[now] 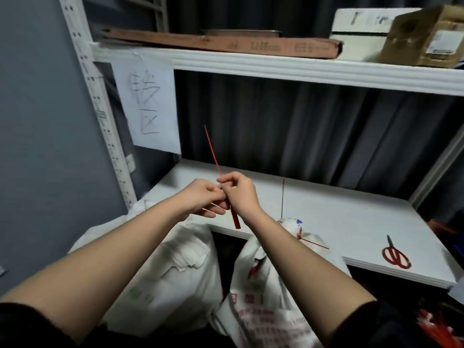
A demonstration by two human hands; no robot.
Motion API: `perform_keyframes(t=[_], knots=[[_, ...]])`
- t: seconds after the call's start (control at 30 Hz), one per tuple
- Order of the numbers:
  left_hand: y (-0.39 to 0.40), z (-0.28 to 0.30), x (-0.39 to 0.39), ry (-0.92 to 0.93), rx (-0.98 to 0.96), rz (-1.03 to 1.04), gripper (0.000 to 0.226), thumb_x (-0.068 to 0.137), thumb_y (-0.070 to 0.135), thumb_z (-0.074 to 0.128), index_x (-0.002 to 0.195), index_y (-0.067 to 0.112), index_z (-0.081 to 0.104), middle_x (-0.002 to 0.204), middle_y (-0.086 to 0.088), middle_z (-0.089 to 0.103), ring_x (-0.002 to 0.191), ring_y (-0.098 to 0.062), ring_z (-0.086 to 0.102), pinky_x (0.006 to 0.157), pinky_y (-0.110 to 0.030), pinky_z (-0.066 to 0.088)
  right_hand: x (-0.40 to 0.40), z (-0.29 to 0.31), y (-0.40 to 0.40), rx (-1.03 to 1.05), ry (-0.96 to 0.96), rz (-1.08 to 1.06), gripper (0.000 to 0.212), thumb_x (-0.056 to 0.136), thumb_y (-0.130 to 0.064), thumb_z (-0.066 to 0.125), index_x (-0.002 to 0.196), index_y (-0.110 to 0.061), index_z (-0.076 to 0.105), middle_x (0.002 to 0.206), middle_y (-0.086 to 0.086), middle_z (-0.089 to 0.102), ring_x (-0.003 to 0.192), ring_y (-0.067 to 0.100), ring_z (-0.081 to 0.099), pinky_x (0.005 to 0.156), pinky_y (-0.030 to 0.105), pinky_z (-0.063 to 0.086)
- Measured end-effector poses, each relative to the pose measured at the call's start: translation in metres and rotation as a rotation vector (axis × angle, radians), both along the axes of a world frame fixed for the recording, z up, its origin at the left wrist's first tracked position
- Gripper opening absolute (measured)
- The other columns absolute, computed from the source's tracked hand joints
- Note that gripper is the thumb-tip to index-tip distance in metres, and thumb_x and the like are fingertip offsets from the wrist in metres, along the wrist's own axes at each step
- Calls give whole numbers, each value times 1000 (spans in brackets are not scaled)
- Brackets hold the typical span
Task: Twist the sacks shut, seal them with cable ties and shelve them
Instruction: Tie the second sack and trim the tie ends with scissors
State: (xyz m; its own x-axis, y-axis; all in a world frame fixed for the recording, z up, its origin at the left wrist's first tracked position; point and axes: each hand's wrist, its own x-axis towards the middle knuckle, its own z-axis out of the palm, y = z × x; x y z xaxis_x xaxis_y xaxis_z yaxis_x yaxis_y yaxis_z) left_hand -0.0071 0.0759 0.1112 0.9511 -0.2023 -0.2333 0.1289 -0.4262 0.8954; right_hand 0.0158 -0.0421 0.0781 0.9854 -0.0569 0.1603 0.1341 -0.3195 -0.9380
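Observation:
A long red cable tie (213,149) stands nearly upright in front of me, its lower end poking out below my hands. My right hand (239,192) grips it in curled fingers, and my left hand (200,197) pinches it from the left at the same spot. Two white woven sacks lie below my forearms. The left sack (180,262) leans against the shelf edge. The right sack (273,280) has a twisted neck with a red cable tie (312,242) round it, its tail sticking out to the right.
Red-handled scissors (396,256) lie on the white shelf board (339,214) at the right. More red cable ties (437,330) lie at the bottom right. The upper shelf (276,66) carries cardboard boxes (424,36). A handwritten paper sign (148,104) hangs at the left upright.

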Motion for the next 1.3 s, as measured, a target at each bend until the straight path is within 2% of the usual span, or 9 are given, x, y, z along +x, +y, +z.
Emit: perform_keyframes(t=[0.17,0.3,0.4,0.5,0.63,0.83,1.0,1.17,1.3], knots=[[50,-13,-9,-45,-62,176,14,96,12,49,96,7,62,83,-10,70,62,-11,66,56,-20,51,-6,-28,36,2,49,27,18,90,0,39,99,-16,39,72,-7,64,65,10,56,65,29,43],[92,-30,-14,-173,-133,486,19,95,2,41,106,3,57,83,-8,62,70,-16,60,63,-27,48,-14,-40,55,13,187,52,25,87,-6,44,110,-15,46,64,-2,61,69,11,54,62,20,38],[129,-56,-17,-185,50,608,34,91,6,49,125,3,52,104,-10,63,99,-32,61,87,-36,48,-17,-55,69,32,272,36,5,85,-19,56,91,-19,56,67,-4,55,63,12,48,59,25,37],[155,-81,-22,-57,216,581,53,86,7,58,137,0,43,131,-17,54,119,-34,53,96,-34,41,-20,-70,79,-63,282,42,11,82,-19,62,73,-17,56,65,-7,53,66,12,49,60,25,38],[168,-111,-23,104,324,499,65,84,15,64,141,-2,35,141,-19,44,127,-34,45,94,-31,39,-12,-88,94,-183,291,87,7,79,-12,64,84,-14,60,67,-9,52,69,13,52,60,24,37],[191,-150,6,82,441,467,94,78,29,74,148,0,18,154,-19,22,143,-31,20,114,-35,25,26,-110,127,-340,226,201,53,78,-21,71,127,-14,53,123,3,45,110,16,54,90,21,39],[201,-170,40,55,389,427,121,47,37,79,146,1,21,150,-17,26,141,-31,24,113,-36,25,58,-126,147,-514,241,275,76,76,-38,74,140,-17,40,138,6,37,124,23,49,102,29,37],[211,-202,71,-58,318,422,98,34,47,59,123,7,52,121,-12,61,114,-28,57,92,-38,48,76,-142,153,-550,310,304,86,70,-49,76,141,-16,41,137,6,43,123,24,50,102,31,40],[204,-187,68,-66,287,407,52,74,26,68,120,6,53,118,-13,62,109,-30,58,77,-29,39,86,-168,151,-404,358,314,105,45,-67,74,134,-18,49,131,4,56,116,17,56,100,36,46]])
